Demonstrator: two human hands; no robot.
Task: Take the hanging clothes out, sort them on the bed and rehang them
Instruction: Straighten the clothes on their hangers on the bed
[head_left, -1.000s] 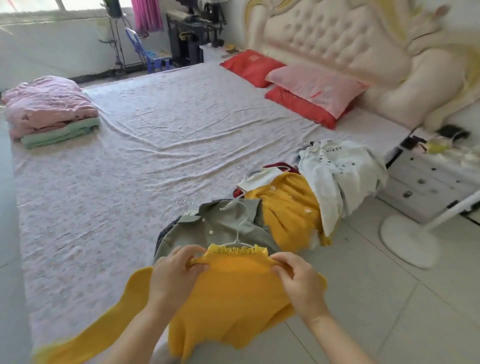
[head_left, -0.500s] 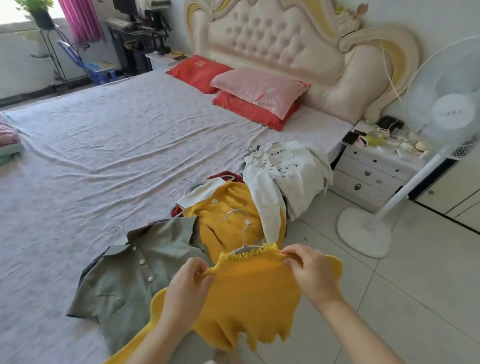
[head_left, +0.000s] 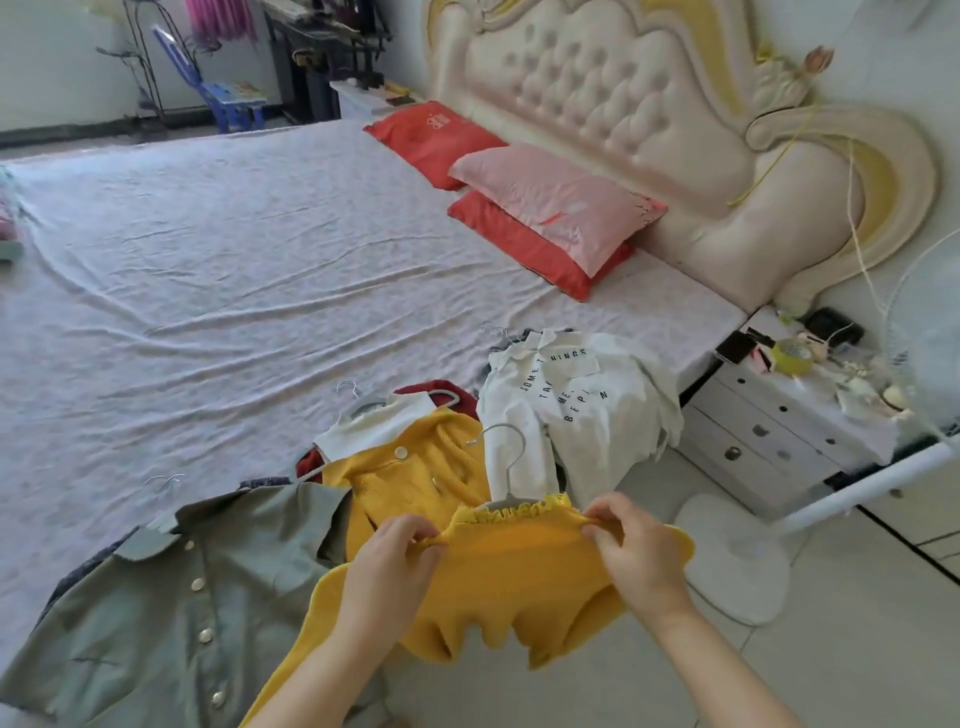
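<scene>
I hold a yellow knit top (head_left: 511, 587) up by its shoulders over the bed's near edge. My left hand (head_left: 387, 569) pinches its left shoulder and my right hand (head_left: 636, 553) pinches the right one. A pale hanger (head_left: 501, 467) sticks out of its frilled neck. On the bed (head_left: 234, 270) lie a grey-green buttoned shirt (head_left: 171, 597), a yellow cardigan (head_left: 415, 473) with a white collar, and a white printed shirt (head_left: 576, 410), each on a hanger.
Red and pink pillows (head_left: 550, 208) lie against the padded headboard (head_left: 623, 104). A white nightstand (head_left: 795, 415) with clutter stands to the right. A white fan's base (head_left: 732, 561) sits on the tiled floor. A blue chair (head_left: 223, 88) stands beyond the bed.
My view has swung right and moved closer, so the folded blankets left the frame. The yellow top stays held by both hands, and its long sleeve now hangs lower left.
</scene>
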